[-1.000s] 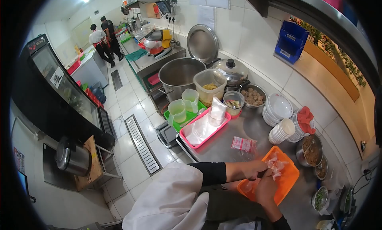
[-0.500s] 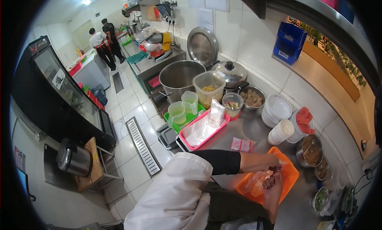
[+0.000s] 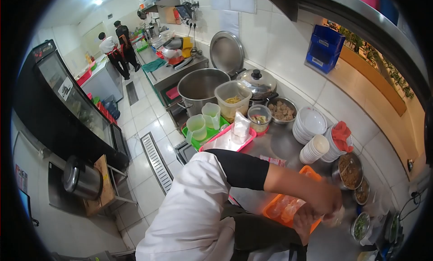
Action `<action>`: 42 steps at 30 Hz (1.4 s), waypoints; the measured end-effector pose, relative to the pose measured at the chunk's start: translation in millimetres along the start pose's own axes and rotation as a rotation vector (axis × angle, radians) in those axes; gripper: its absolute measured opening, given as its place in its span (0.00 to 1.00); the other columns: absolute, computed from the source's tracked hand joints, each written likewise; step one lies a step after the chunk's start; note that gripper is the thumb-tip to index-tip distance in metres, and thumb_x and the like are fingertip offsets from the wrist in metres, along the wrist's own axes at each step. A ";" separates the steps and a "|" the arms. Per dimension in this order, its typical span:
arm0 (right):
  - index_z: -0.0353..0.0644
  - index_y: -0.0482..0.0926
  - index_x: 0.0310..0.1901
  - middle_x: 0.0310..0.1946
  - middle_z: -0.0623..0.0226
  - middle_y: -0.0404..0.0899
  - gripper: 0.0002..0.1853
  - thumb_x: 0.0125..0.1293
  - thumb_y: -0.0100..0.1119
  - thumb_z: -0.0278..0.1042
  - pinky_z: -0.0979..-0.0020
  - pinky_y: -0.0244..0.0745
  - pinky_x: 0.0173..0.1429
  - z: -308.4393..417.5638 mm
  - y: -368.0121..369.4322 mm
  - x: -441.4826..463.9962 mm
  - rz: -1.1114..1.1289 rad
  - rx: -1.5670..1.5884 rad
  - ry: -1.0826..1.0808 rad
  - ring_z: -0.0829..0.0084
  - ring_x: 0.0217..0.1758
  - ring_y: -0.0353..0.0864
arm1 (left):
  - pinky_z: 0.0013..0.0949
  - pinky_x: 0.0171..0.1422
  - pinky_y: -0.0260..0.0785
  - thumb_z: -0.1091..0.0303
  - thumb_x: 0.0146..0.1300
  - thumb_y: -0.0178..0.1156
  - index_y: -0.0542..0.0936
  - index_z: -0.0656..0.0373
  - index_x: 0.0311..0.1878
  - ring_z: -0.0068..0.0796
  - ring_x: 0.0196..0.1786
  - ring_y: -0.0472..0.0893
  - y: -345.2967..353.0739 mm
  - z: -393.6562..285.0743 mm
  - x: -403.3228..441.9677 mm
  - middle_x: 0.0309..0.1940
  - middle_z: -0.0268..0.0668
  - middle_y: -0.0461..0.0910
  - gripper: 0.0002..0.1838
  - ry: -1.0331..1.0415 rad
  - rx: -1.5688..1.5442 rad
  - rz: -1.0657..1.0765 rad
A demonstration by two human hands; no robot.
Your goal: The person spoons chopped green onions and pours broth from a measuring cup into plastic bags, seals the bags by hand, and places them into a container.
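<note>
My left hand (image 3: pixel 328 200), on the black-sleeved arm, reaches across the orange tray (image 3: pixel 311 170) and is smeared by motion. Its fingers are closed at a pale, filled plastic bag (image 3: pixel 334 217), which hangs just past the tray's right side. My right hand (image 3: pixel 303 219) is beside it, over the tray's near end, with fingers curled together against the same bag; its grip is partly hidden. Inside the tray lie clear plastic bags (image 3: pixel 285 207) that look orange through the film. My left forearm covers part of the tray. A pink-and-white packet (image 3: pixel 273 161) lies behind that arm.
White bowls (image 3: pixel 311 121) and stacked cups (image 3: pixel 314 149) stand beyond the tray. A metal bowl of brown food (image 3: pixel 348 170) and a bowl of chopped greens (image 3: pixel 360 226) are to the right. A pink tray (image 3: pixel 249 142) and large pot (image 3: pixel 200 89) stand farther left. Two people are in the background.
Both hands have come together at the tray's right side, and my left arm has stretched farther right. A pale filled bag now shows beneath my left hand.
</note>
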State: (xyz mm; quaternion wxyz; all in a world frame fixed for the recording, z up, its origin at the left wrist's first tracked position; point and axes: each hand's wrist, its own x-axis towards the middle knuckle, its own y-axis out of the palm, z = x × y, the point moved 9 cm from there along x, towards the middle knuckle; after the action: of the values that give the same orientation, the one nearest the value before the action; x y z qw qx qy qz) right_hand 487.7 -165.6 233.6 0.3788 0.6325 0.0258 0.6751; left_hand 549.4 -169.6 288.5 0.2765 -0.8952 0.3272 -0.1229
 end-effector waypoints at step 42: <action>0.29 0.80 0.37 0.35 0.64 0.80 0.05 0.60 0.59 0.13 0.77 0.75 0.41 -6.4 -78.6 -87.1 -1.315 -1.543 0.501 0.77 0.36 0.79 | 0.50 0.52 0.54 0.69 0.41 0.66 0.75 0.54 0.26 0.32 0.43 0.74 33.4 117.2 -149.2 0.28 0.30 0.73 0.09 0.234 0.410 -0.725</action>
State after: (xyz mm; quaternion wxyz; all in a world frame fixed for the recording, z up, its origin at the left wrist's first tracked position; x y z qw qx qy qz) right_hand 512.2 -154.2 119.2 0.9565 -0.0779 0.0046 0.2810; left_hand 466.3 -44.5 167.7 0.3488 -0.8589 -0.0103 -0.3750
